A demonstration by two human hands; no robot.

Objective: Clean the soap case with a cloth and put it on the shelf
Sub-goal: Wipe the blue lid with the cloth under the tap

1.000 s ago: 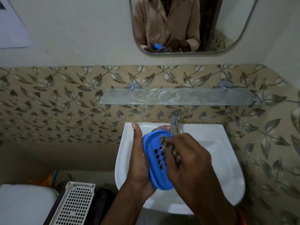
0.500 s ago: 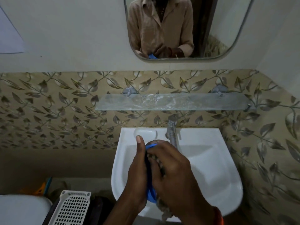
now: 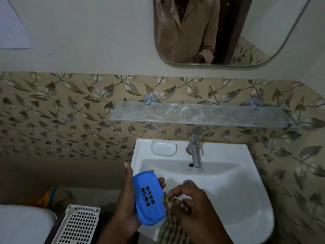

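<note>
My left hand [image 3: 125, 205] grips a blue oval soap case [image 3: 147, 198] over the sink's left front corner, its slotted face turned up toward me. Fingertips of that hand curl round the case's right edge. My right hand [image 3: 191, 206] holds a striped dark cloth [image 3: 173, 228], bunched in its curled fingers, just right of the case and touching its lower right edge. The cloth hangs down below the hand. A frosted glass shelf [image 3: 198, 114] is fixed to the leaf-patterned wall above the tap.
A white sink [image 3: 233, 182] with a steel tap [image 3: 195, 150] and a moulded soap recess [image 3: 164, 147] lies under the hands. A white perforated basket [image 3: 79, 226] stands at lower left beside a white lid [image 3: 22, 224]. A mirror [image 3: 226, 30] hangs above.
The right hand with the cloth has come off the case's face and shifted right. The left hand has turned the case so its slotted face shows again. The view dropped lower and left.
</note>
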